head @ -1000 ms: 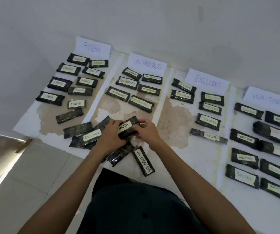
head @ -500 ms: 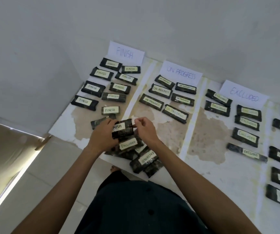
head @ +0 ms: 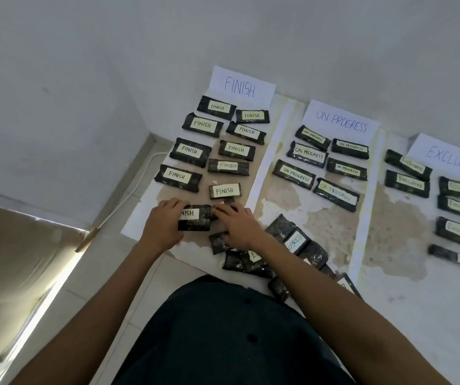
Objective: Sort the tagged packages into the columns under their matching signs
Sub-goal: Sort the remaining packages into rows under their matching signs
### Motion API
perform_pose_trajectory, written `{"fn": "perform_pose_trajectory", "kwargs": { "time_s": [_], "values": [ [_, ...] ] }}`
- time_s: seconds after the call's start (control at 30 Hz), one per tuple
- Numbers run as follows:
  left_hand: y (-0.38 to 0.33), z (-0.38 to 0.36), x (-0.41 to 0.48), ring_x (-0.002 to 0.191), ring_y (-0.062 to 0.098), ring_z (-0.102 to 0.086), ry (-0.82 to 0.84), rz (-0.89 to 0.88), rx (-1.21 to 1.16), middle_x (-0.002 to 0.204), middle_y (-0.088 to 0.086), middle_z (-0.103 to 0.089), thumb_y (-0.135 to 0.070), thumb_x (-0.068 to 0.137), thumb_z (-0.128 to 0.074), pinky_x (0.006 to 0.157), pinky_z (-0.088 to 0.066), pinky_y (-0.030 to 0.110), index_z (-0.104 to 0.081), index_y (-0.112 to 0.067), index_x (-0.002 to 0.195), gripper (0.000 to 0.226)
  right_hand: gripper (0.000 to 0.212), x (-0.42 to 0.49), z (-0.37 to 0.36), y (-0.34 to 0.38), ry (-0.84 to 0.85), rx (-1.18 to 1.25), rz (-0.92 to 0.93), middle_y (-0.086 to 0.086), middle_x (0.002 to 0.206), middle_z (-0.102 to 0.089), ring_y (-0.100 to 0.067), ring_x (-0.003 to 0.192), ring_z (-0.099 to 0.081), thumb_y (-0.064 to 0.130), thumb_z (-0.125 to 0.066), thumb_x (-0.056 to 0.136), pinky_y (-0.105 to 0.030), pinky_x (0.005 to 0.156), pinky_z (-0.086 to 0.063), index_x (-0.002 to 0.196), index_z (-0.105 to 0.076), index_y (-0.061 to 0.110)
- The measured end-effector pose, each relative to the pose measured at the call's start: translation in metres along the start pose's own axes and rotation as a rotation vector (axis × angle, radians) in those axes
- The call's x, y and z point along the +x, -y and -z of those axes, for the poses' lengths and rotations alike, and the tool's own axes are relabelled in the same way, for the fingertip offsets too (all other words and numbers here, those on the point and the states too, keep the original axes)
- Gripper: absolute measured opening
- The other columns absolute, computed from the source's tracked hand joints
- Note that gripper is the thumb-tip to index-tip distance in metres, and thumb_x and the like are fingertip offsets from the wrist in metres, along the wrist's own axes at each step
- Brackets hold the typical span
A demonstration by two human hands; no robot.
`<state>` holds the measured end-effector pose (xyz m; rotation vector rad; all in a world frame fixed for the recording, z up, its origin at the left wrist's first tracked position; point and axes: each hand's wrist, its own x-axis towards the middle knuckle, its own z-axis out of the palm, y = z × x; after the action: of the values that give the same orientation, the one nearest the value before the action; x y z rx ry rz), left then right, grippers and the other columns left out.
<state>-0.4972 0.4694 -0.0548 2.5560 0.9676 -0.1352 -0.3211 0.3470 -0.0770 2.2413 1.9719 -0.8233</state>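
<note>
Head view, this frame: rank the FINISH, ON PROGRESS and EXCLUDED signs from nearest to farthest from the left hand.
1. FINISH sign, at the head of the column where the left hand grips a FINISH-tagged package.
2. ON PROGRESS sign, one column to the right.
3. EXCLUDED sign, two columns to the right, near the frame's edge.

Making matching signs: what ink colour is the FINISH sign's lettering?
Blue, on the white FINISH sign; head view.
</note>
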Motion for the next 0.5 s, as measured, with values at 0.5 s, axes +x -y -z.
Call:
{"fn": "perform_pose_trajectory", "kwargs": {
  "time_s": [0.5],
  "values": [
    [-0.009, -0.034, 0.027, 0.122, 0.032, -0.042, 0.033, -0.075, -0.028, 0.135, 0.01, -0.048, -0.006, 0.076, -0.064, 0.099, -0.036, 0.042, -0.045, -0.01, 0.134, 0.061, 0.056, -0.044, -0.015, -0.03, -0.076, 0.044, -0.228, -0.002, 0.147, -0.034, -0.034, 0.126, -0.032, 0.029, -0.052, 0.086, -0.046, 0.102, -0.029, 0.14, -0.038, 0.026]
  ]
}}
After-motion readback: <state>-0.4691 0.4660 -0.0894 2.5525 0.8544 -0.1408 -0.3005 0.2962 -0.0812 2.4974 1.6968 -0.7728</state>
